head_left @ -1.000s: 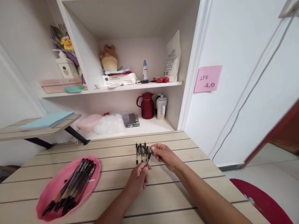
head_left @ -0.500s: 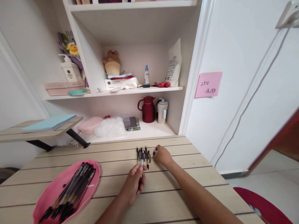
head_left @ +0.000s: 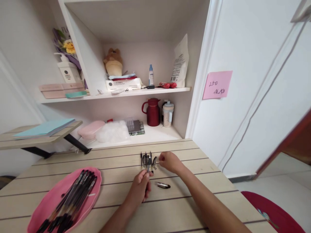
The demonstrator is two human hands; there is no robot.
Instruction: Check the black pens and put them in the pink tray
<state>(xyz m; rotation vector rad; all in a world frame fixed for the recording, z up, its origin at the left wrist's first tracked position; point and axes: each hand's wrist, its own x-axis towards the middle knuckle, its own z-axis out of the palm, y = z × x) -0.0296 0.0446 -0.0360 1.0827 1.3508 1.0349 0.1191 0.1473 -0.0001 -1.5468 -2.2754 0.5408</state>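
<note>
My left hand (head_left: 141, 185) is closed around a slim pen (head_left: 148, 165) pointing away from me, over the near end of a small group of black pens (head_left: 141, 158) and dark clips or caps (head_left: 155, 161) on the table. Just right of this group is my right hand (head_left: 168, 160), its fingers curled together; whether anything is between them is hidden. A black and clear pen cap (head_left: 163, 185) lies loose on the planks between my forearms. Left of my hands, a pink scalloped tray (head_left: 97, 191) holds several black pens (head_left: 77, 197).
The slatted table (head_left: 126, 213) meets a white shelf unit at the back. On its lower shelf stand a red jug (head_left: 153, 112) and a pale cup (head_left: 168, 114). A small raised stand (head_left: 55, 136) carries blue paper at left. A red stool (head_left: 264, 210) is at right.
The pen cap now lies on the table where none showed before. The dark piece at my right fingertips no longer shows. My left hand keeps its pen, and the view has shifted slightly.
</note>
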